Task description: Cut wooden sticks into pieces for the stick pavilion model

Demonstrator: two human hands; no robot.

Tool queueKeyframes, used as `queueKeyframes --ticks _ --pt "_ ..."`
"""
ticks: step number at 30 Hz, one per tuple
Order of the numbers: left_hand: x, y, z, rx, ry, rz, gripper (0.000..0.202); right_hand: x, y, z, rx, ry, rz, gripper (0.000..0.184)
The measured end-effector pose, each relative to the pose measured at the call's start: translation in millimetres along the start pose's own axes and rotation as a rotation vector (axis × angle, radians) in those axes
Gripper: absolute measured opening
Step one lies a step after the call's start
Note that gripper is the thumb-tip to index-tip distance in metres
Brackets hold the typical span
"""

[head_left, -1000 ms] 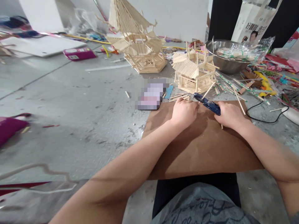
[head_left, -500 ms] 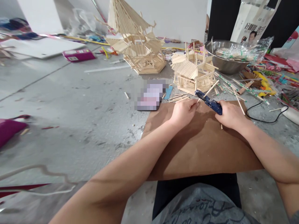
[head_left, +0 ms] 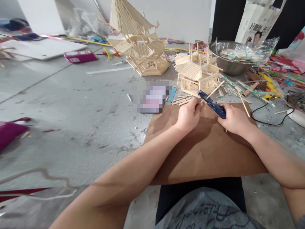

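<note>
My left hand (head_left: pixel 189 115) pinches a thin stick (head_left: pixel 216 89) slanting away to its right, seemingly to steady it across the blue pliers (head_left: pixel 216 107) clasped in my right hand (head_left: pixel 234 118); loose sticks (head_left: pixel 181 101) lie just beyond my left, likely for easy reach.

The left hand (head_left: pixel 189 115) has its back turned up and its fingers curled, pinched together with the thumb on the side toward the right hand (head_left: pixel 234 117), while the bare left forearm (head_left: pixel 147 154) slants in from behind and to the left of it. Near the left hand but apart from it, and about level with it, the right hand is closed in a grip, its bare right forearm (head_left: pixel 269 151) reaching in from behind and to the right.
</note>
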State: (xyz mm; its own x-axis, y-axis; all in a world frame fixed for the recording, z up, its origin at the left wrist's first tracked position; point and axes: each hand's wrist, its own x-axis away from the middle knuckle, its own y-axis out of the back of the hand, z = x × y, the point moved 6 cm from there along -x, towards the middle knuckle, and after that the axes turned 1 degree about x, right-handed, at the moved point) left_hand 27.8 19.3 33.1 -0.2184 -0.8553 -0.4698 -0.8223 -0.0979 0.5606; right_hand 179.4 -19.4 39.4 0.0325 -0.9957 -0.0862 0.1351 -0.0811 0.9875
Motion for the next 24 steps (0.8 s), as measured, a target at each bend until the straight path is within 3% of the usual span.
queueKeyframes --ticks 10,18,21,24 --pt "-5 -4.1 4 0.465 0.071 0.024 0.023 1 2 1 -0.106 0.021 -0.056 0.037" --pt "-1 -14.4 5 0.759 0.266 0.129 0.029 1 2 1 -0.102 0.027 -0.071 0.041" --pt "-2 -14.9 15 0.726 0.362 0.117 0.021 -1 2 -1 -0.079 0.003 -0.070 0.042" --pt "-8 -9.0 28 0.462 0.362 0.085 0.015 -3 1 -4 -0.045 -0.016 -0.060 0.041"
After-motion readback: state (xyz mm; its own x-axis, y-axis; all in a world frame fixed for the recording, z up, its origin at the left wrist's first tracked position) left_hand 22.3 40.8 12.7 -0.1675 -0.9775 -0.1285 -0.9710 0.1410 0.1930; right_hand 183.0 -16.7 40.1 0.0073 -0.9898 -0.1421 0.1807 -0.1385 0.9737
